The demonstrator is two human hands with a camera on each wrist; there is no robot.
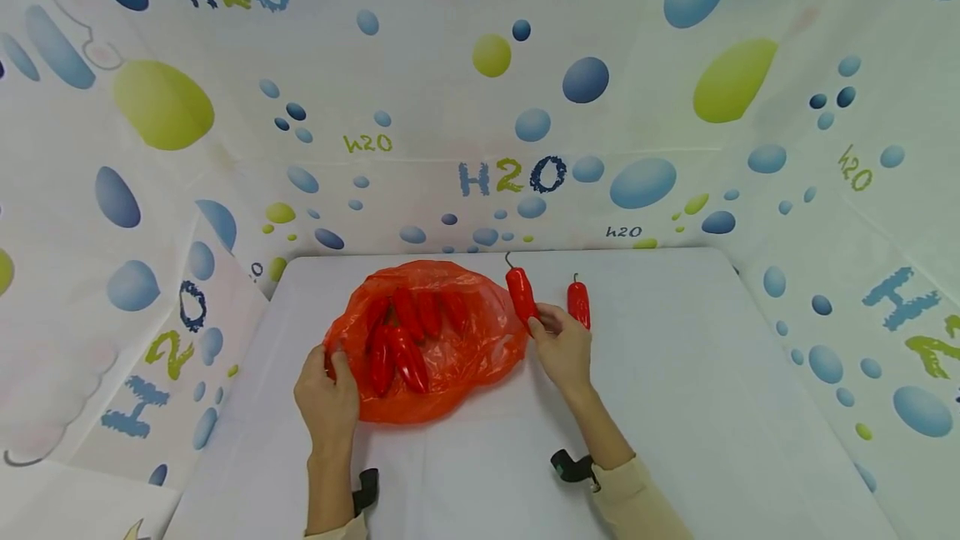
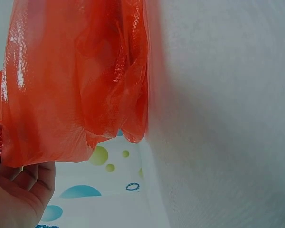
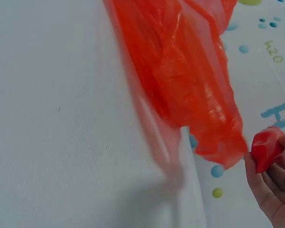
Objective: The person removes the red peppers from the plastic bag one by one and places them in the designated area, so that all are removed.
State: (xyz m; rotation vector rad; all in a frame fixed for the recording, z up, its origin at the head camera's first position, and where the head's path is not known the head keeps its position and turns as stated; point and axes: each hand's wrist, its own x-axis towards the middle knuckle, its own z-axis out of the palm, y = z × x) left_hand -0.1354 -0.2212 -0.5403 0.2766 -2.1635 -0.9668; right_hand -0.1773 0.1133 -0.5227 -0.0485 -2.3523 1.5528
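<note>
A red plastic bag (image 1: 450,390) lies spread on the white table with several red chili peppers (image 1: 408,357) inside it. My left hand (image 1: 327,398) pinches the bag's left rim between thumb and fingers; the left wrist view shows the bag (image 2: 57,95) hanging from that hand (image 2: 23,194). In my right hand (image 1: 562,348) is a red chili pepper (image 1: 520,290), gripped by its lower end with the stem pointing up, beside the bag's right edge. The right wrist view shows the tip of this pepper (image 3: 266,147) between thumb and fingers. Another red chili pepper (image 1: 578,302) lies just beyond the right hand.
The white table (image 1: 675,407) reaches back to a patterned sheet (image 1: 420,107) with bubbles and H2O lettering, which also hangs at both sides. Black wrist-camera mounts (image 1: 572,467) sit on both wrists, close above the table.
</note>
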